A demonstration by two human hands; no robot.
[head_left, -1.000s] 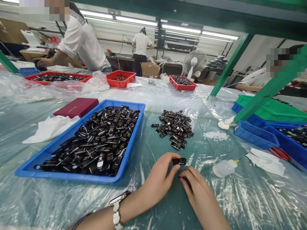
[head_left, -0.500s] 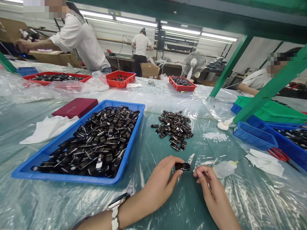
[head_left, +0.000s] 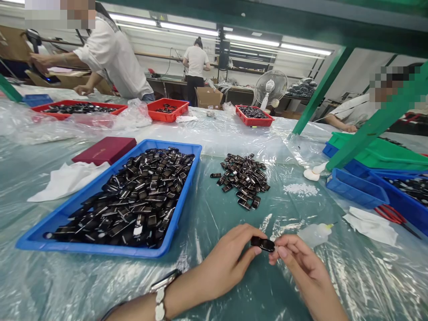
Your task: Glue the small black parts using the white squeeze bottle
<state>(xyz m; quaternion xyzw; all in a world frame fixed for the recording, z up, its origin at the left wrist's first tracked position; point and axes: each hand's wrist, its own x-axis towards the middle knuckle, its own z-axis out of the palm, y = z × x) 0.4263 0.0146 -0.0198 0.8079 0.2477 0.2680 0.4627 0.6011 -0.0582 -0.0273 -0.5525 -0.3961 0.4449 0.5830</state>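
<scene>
Left hand (head_left: 234,250) pinches one black piece (head_left: 263,244) over the counter (head_left: 207,209), toward its near edge, while the right hand (head_left: 302,258) has thumb and forefinger close together at the piece's right end, though whether they grip anything cannot be told. From the counter's left side rightward lie one white cloth (head_left: 67,180), one maroon box (head_left: 105,150), one blue tray (head_left: 110,250) holding a heap (head_left: 143,200) past counting, one loose pile (head_left: 245,176) likewise uncountable, one scatter of white bits (head_left: 302,190), one bottle (head_left: 314,235) and a second cloth (head_left: 371,226) nearer the right edge. One piece is being handled, and which of the heap and pile is finished or left does not show.
</scene>
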